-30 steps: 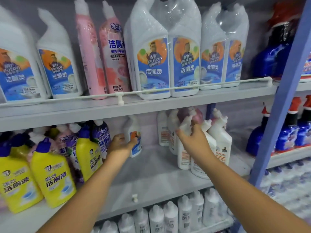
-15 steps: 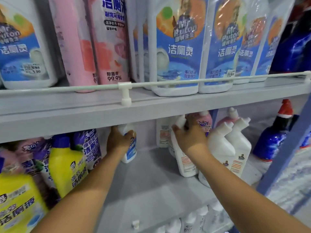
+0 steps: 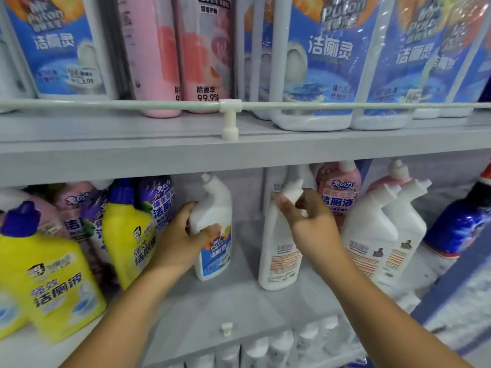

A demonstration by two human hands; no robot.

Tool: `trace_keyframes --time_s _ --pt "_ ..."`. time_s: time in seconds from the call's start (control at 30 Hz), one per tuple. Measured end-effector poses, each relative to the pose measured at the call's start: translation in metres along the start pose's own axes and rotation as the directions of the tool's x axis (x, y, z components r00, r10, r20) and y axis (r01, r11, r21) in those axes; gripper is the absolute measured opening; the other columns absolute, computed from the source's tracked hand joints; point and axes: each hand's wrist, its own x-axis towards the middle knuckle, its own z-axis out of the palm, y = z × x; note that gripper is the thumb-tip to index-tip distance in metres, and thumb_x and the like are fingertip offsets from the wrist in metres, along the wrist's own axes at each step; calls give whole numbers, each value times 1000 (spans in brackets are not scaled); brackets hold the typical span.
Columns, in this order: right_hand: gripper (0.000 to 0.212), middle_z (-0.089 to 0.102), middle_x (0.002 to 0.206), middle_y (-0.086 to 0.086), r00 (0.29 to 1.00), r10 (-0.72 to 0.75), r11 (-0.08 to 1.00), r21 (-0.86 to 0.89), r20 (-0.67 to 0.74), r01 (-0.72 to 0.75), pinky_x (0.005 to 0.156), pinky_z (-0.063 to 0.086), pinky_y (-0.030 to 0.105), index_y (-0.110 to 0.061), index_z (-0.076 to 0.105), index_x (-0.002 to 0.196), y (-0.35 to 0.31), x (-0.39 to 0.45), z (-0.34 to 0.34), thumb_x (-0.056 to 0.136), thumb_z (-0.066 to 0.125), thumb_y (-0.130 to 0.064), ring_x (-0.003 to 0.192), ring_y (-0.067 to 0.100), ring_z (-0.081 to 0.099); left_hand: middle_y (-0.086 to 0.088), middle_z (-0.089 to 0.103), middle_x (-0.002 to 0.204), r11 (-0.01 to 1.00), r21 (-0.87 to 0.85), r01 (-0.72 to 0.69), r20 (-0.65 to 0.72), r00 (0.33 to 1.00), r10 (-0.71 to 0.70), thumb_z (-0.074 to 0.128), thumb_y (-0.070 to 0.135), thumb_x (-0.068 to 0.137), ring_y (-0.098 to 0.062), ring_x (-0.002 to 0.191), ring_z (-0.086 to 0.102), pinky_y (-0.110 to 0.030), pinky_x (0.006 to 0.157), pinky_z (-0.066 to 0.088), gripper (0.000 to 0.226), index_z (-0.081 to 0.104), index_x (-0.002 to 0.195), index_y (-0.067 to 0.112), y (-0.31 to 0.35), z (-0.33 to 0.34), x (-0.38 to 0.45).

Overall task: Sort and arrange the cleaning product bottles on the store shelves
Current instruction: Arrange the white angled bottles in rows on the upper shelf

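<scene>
On the middle shelf, left hand grips a white Mr Puton bottle mid-body, right hand pinches a tall white bottle at its neck; both prob. rigid, smooth plastic, heavy w/ liquid.

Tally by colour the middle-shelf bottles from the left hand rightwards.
White bottles: 5. One in the left hand, one in the right hand, one behind it, two further right.
Pink bottles: 2.
Blue bottle: 1.
Total: 8 visible; others may be hidden behind.
</scene>
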Motion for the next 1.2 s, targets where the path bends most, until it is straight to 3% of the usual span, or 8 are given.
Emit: trace_keyframes --time_s 0.1,0.33,0.43,0.53,0.67,0.83,1.0,1.2 --pt "19 65 86 -16 995 -85 995 -51 50 88 62 44 20 -31 56 109 -4 -18 1 96 64 -41 79 -6 63 16 71 98 1000 23 8 -20 1000 -7 82 27 84 0 89 68 -16 67 50 40 57 112 39 -4 -11 -24" --pt "46 64 113 -15 907 -76 973 -167 415 158 69 52 16 -36 51 126 5 -32 -21 88 75 -41 98 3 64 7 73 114 997 -30 67 -96 993 -69 82 55 61 -16 103 71 -41 88 60 72 58 127 36 6 -30 -81" --pt "45 63 116 -15 899 -107 980 -109 424 168 78 61 34 -37 55 125 -1 -50 -29 87 77 -35 102 11 66 9 73 109 999 -6 40 -126 991 -40 85 28 81 -11 100 71 -23 77 56 49 59 122 34 26 -38 -111" --pt "39 66 111 -14 886 -136 984 -43 444 173 77 63 38 -39 57 121 -15 -74 -39 88 77 -33 98 11 67 12 72 103 1000 16 18 -155 988 -16 80 20 86 2 87 69 -9 62 49 40 59 118 33 47 -51 -148" --pt "28 71 101 -13 840 -198 980 91 505 176 62 57 25 -40 59 111 -50 -107 -57 89 75 -32 90 7 71 12 77 97 999 -33 -13 -179 984 7 78 24 89 -1 87 73 -17 67 55 30 63 113 33 84 -78 -202" --pt "25 76 100 -12 761 -312 950 197 569 242 76 62 31 -34 64 112 -119 -139 -72 90 74 -30 89 6 74 12 77 98 993 -14 -119 -226 968 113 78 23 86 -10 89 74 -27 74 60 33 65 115 31 148 -119 -259" --pt "21 78 100 -7 696 -476 878 334 537 342 76 61 32 -29 65 110 -190 -156 -82 91 73 -25 90 11 75 0 79 97 976 -63 -209 -273 944 184 74 44 70 -21 87 78 -38 75 61 43 68 111 32 220 -167 -290" --pt "21 78 99 -4 629 -617 785 417 473 458 67 59 22 -22 65 114 -285 -149 -79 94 69 -29 87 12 76 0 79 93 923 10 -386 -359 860 363 71 42 79 -15 81 76 -25 65 59 36 67 110 25 283 -232 -264"
